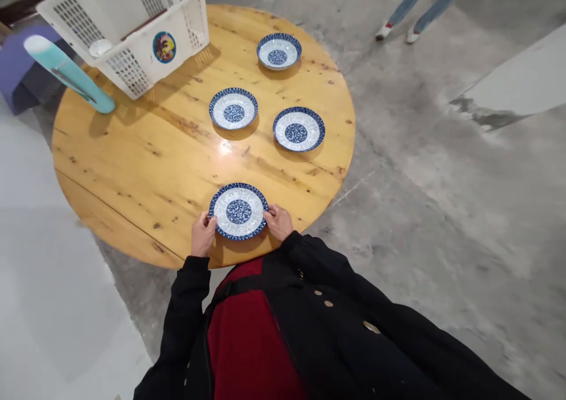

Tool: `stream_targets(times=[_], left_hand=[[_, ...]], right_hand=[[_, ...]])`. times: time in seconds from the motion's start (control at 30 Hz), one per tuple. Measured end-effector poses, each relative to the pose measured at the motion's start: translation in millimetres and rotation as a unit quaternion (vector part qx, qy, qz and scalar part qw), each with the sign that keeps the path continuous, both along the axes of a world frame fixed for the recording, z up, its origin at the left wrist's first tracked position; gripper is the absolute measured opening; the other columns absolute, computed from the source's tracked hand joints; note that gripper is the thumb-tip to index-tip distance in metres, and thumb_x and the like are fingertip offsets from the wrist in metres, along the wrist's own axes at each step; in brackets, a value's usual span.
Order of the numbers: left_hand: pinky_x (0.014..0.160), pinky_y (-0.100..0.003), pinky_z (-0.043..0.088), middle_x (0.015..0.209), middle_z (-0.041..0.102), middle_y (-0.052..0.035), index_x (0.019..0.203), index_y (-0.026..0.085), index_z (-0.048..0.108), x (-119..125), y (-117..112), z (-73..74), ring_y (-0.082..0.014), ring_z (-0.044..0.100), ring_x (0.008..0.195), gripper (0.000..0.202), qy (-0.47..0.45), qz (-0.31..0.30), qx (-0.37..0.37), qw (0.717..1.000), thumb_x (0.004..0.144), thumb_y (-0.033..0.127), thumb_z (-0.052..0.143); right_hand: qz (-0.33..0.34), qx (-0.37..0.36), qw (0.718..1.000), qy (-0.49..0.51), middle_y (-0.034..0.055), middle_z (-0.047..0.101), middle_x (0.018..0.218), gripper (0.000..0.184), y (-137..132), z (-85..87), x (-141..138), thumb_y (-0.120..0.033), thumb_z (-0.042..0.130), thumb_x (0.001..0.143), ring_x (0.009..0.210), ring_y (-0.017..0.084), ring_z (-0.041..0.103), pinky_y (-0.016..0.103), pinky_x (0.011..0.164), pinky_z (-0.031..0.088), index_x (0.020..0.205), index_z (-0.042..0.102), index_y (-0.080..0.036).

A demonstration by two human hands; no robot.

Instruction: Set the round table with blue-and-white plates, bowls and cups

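Observation:
A blue-and-white patterned plate [239,211] is at the near edge of the round wooden table, between my two hands. My left hand [204,235] grips its left rim, thumb on top and fingers curled underneath. On the right rim, my right hand [278,222] pinches the plate in the same way. Whether the plate rests on the wood or is slightly raised, I cannot tell. Farther out lie three matching plates: one in the middle [233,109], one to its right [299,129] and one at the back [279,51].
The round wooden table [145,170] carries a white plastic basket [137,40] at its back left. Beside the basket stands a tall turquoise container [71,75]. Another person's legs [420,2] show on the concrete floor beyond. A white wall [57,270] runs along the left.

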State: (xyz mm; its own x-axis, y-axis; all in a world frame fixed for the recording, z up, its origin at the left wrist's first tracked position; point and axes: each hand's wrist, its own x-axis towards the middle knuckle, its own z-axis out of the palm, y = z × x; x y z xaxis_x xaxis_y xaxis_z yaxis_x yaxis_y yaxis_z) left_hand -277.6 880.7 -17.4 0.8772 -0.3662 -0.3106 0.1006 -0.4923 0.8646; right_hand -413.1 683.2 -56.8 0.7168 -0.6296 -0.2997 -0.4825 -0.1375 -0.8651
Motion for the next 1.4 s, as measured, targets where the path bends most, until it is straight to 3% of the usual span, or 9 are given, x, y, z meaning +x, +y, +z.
stream_targets(times=[0.23, 0.4, 0.67, 1.03, 1.23, 1.4], left_hand=[[0.073, -0.023, 0.044, 0.079, 0.066, -0.0016, 0.101, 0.015, 0.073, 29.3, 9.3, -11.2, -0.0164, 0.057, 0.075, 0.038, -0.089, -0.039, 0.070, 0.993, 0.084, 0.041, 0.051], [0.076, -0.025, 0.043, 0.084, 0.070, -0.0022, 0.102, 0.017, 0.073, 38.3, 7.7, -10.8, -0.0188, 0.061, 0.082, 0.036, -0.109, -0.058, 0.113, 0.986, 0.086, 0.038, 0.049], [0.069, -0.025, 0.038, 0.076, 0.063, -0.0026, 0.084, 0.019, 0.067, 47.9, 1.7, -13.4, -0.0181, 0.056, 0.075, 0.028, -0.140, -0.074, 0.132, 0.978, 0.087, 0.037, 0.046], [0.071, -0.026, 0.041, 0.076, 0.063, -0.0016, 0.082, 0.019, 0.066, 48.3, -6.6, -16.7, -0.0179, 0.056, 0.075, 0.026, -0.140, -0.072, 0.105, 0.982, 0.085, 0.036, 0.046], [0.070, -0.026, 0.042, 0.075, 0.065, -0.0028, 0.082, 0.020, 0.066, 52.7, -6.6, -19.4, -0.0193, 0.058, 0.075, 0.028, -0.131, -0.060, 0.125, 0.982, 0.084, 0.040, 0.047], [0.080, -0.030, 0.047, 0.094, 0.074, -0.0093, 0.102, 0.018, 0.070, 53.8, -2.7, -20.3, -0.0251, 0.066, 0.091, 0.038, -0.086, -0.033, 0.117, 0.989, 0.084, 0.045, 0.050]], right_hand=[[0.035, -0.052, 0.998, 0.023, 0.0067, 0.074, 0.082, 0.022, 11.4, -2.6, 19.1, -0.029, 0.055, 0.088, 0.078, 0.022, 0.070, 0.032, 0.080, 0.052, 0.101, 0.067, -0.017], [0.036, -0.081, 0.995, 0.043, 0.0105, 0.076, 0.096, 0.030, 10.9, 0.9, 22.2, -0.032, 0.050, 0.092, 0.090, 0.025, 0.071, 0.034, 0.085, 0.051, 0.109, 0.067, -0.015], [0.053, -0.119, 0.990, 0.054, 0.0073, 0.077, 0.094, 0.029, 4.7, 3.8, 25.0, -0.027, 0.050, 0.090, 0.088, 0.023, 0.070, 0.030, 0.082, 0.050, 0.107, 0.072, -0.017], [0.051, -0.151, 0.983, 0.091, 0.0059, 0.075, 0.088, 0.029, -2.7, 7.4, 28.1, -0.025, 0.051, 0.090, 0.083, 0.022, 0.068, 0.028, 0.077, 0.046, 0.107, 0.073, -0.016], [0.048, -0.118, 0.988, 0.089, 0.0061, 0.075, 0.085, 0.030, -2.3, 9.9, 29.3, -0.029, 0.051, 0.094, 0.083, 0.022, 0.070, 0.029, 0.078, 0.048, 0.111, 0.071, -0.015], [0.026, -0.048, 0.995, 0.081, 0.0034, 0.071, 0.064, 0.036, -5.0, 11.8, 25.5, -0.037, 0.051, 0.098, 0.078, 0.022, 0.072, 0.030, 0.080, 0.050, 0.116, 0.068, -0.011]])
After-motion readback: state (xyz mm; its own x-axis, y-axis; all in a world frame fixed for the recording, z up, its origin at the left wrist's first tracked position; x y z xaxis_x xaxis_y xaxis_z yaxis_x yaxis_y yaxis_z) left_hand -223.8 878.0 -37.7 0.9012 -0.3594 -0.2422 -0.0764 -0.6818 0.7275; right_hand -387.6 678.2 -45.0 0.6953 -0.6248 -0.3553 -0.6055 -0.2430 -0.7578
